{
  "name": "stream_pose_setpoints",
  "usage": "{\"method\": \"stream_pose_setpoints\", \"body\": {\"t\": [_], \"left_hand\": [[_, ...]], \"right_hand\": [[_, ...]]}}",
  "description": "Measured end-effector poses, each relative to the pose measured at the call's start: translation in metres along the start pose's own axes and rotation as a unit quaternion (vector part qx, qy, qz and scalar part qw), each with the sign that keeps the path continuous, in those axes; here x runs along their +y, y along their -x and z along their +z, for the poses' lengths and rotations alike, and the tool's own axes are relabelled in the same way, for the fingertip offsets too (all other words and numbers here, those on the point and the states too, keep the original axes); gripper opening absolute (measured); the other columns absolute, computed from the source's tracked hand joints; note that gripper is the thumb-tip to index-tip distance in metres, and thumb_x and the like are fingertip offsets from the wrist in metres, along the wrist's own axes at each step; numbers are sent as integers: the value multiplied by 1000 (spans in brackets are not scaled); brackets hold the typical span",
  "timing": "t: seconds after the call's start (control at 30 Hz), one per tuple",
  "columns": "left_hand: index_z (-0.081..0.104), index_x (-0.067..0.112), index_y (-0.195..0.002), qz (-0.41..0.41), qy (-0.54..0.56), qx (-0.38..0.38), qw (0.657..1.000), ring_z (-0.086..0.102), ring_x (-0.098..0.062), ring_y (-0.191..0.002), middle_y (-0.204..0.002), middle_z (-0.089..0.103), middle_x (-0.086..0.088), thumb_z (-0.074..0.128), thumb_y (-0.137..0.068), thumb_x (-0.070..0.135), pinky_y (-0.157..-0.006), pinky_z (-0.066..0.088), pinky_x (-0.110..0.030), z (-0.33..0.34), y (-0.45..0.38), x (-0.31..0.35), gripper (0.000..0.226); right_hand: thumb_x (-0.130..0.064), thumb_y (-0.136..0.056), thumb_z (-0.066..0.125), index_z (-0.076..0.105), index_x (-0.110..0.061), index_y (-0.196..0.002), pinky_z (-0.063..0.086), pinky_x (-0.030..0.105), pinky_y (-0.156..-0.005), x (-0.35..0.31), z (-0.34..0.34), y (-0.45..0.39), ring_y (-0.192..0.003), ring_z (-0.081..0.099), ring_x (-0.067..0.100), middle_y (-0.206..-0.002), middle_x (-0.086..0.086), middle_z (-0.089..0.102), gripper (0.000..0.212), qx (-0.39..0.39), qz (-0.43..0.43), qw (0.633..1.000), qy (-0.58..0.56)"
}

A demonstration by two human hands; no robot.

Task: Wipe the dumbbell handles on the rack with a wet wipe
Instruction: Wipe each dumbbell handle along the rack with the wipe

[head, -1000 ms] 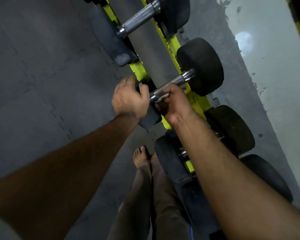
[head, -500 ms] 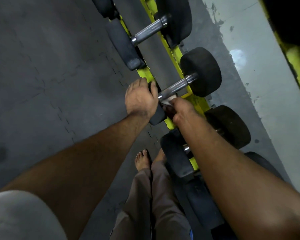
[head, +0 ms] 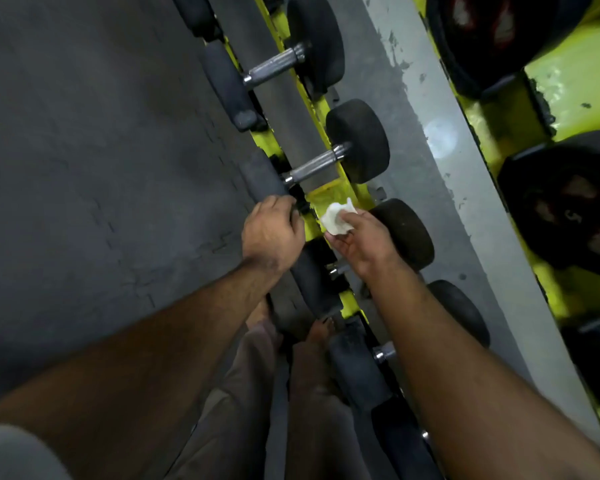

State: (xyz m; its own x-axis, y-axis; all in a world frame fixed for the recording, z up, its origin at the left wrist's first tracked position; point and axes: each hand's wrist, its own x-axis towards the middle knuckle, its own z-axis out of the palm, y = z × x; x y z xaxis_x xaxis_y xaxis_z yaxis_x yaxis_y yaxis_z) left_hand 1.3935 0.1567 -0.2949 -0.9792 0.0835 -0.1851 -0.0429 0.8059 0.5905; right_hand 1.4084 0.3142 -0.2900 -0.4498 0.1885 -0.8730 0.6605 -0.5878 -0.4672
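A person stands over a yellow dumbbell rack [head: 329, 195], holding a wipe.

The right hand [head: 357, 237] pinches a crumpled white wipe [head: 335, 218] above the rack rail, beside a dumbbell [head: 400, 233]. The left hand [head: 272, 233] curls its fingers over a black weight end [head: 262, 178].

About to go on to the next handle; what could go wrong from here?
1. Bare feet stand right under the black rubber dumbbell ends; a dumbbell nudged off the yellow steel rack could land on them.
2. The crumpled white wet wipe is only pinched in the right hand, so it might slip.
3. The left hand grips a dumbbell end that may roll.
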Motion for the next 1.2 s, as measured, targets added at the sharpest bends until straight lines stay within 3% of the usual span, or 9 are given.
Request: {"method": "stream_pose_setpoints", "body": {"t": [0.13, 0.2, 0.47, 0.63, 0.73, 0.87, 0.97, 1.03, 1.2], "left_hand": [[68, 10, -109, -24, 3, -68, 997, 61, -36, -100, -106, 68, -14, 42, -83, 30, -86, 49, -40, 29, 34, -3, 42], [68, 10, -108, -38, 5, -90, 995, 61, -37, -100, -106, 67, -14, 43, -84, 29, -85, 49, -39, 46, 48, -4, 39], [61, 1, -111, -81, 29, -35, 996, 57, -35, -107, -111, 63, -18, 29, -92, 38, -94, 45, -40, 100, 76, -9, 52], [63, -1, -111, -109, 20, 21, 994, 57, -37, -110, -111, 65, -18, 34, -94, 37, -102, 44, -44, 117, 78, -1, 51], [63, 2, -118, -105, 4, 44, 994, 55, -34, -117, -119, 65, -14, 37, -97, 40, -105, 42, -45, 125, 82, -2, 51], [64, 3, -123, -81, -5, 86, 993, 56, -32, -119, -123, 65, -13, 38, -97, 35, -107, 40, -43, 133, 85, -6, 49], [64, 3, -122, -67, -12, 105, 992, 56, -30, -118, -123, 66, -12, 39, -96, 33, -107, 40, -39, 135, 86, -9, 48], [64, 3, -122, -61, -15, 107, 992, 57, -30, -117, -123, 66, -12, 39, -95, 33, -108, 39, -37, 136, 86, -8, 48], [64, 3, -123, -65, -17, 111, 992, 56, -29, -118, -124, 65, -11, 40, -94, 34, -107, 39, -36, 135, 86, -7, 48]], "right_hand": [[2, -96, 54, 65, -13, -96, 54, 22, -54, 12, -25, 3, -74, 62, 16, -91, 9, 64, 18, 59, -70, 990, 103], [1, -93, 58, 69, -12, -98, 49, 21, -49, 23, -37, -3, -70, 59, 15, -87, 8, 65, 17, 78, -122, 973, 179], [-19, -92, 64, 76, -15, -107, 55, 28, -81, 61, -68, -23, -89, 68, 10, -92, -9, 73, 20, 2, -304, 853, 424], [-4, -90, 55, 73, -10, -115, 55, 35, -90, 62, -88, -32, -103, 68, 25, -111, 7, 74, 31, -43, -443, 687, 574], [-10, -91, 42, 70, -6, -117, 52, 40, -89, 72, -98, -38, -103, 65, 33, -111, 13, 72, 39, -87, -440, 624, 640], [-19, -85, 38, 63, -5, -130, 34, 42, -115, 86, -121, -49, -126, 56, 31, -133, 12, 63, 53, -142, -442, 488, 739], [-28, -93, 37, 56, -7, -140, 24, 41, -120, 85, -133, -54, -135, 48, 28, -144, 10, 56, 54, -156, -464, 419, 765], [-27, -97, 39, 57, -6, -137, 26, 42, -118, 78, -139, -60, -132, 51, 29, -140, 12, 58, 49, -143, -485, 398, 766], [-21, -97, 39, 60, -1, -133, 28, 44, -118, 63, -139, -58, -129, 53, 35, -133, 17, 62, 46, -55, -466, 437, 767]]}}
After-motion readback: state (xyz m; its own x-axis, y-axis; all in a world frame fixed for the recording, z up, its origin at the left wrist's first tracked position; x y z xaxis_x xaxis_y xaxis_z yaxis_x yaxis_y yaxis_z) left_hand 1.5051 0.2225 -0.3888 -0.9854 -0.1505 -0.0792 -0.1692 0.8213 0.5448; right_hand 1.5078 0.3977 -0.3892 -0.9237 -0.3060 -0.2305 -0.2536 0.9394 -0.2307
